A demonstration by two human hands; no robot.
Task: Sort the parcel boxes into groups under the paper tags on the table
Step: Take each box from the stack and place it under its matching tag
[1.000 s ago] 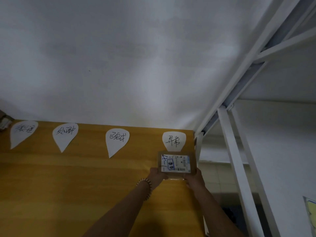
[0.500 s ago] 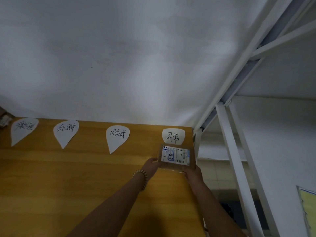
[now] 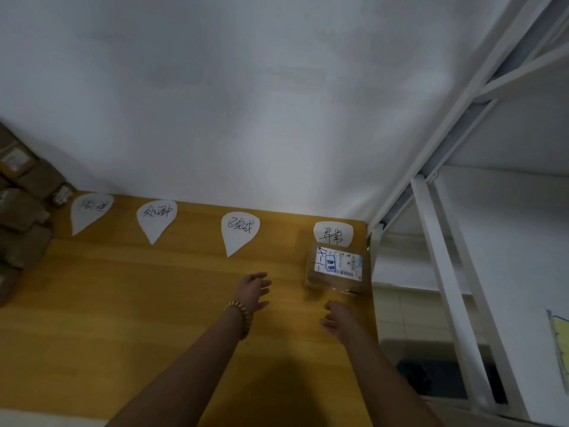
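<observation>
Now, box (image 3: 337, 266) beyond R grip (image 3: 338, 318), untouched

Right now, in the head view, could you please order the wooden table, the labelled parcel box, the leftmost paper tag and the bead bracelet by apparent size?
1. wooden table
2. labelled parcel box
3. leftmost paper tag
4. bead bracelet, though nearer the camera and partly hidden

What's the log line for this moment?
parcel box: on table below rightmost paper tag | left hand: open, clear of box | right hand: open, clear of box | other boxes: stacked far left
</observation>
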